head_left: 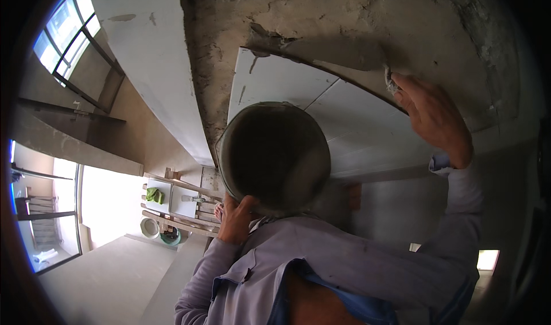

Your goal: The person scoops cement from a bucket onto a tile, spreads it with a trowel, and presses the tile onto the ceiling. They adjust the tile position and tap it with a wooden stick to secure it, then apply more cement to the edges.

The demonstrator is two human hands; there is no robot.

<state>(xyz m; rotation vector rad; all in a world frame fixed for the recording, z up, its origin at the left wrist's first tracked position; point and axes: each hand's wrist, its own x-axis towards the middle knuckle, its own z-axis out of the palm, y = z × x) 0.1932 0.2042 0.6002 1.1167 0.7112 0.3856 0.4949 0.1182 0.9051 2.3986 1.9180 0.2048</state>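
Note:
My left hand (235, 220) grips the near left rim of a dark round bucket (324, 153) held against my body. The bucket's inside is too dark to make out its contents. Up at the right, the fingers of my right hand (433, 115) are closed round the mortar-crusted handle of a trowel (353, 54). Its dark blade lies along the rough wall (350, 6), just above the top edge of the white wall tiles (287, 84). Grey smears mark the leftmost tile.
A smooth white wall face (143, 43) stands to the left. Lower left, a wooden plank platform (186, 223) carries white tiles (182, 206), a green cloth (155, 195) and another trowel (192, 198). Two buckets (150, 228) stand beyond it. Window frames (77, 49) line the far left.

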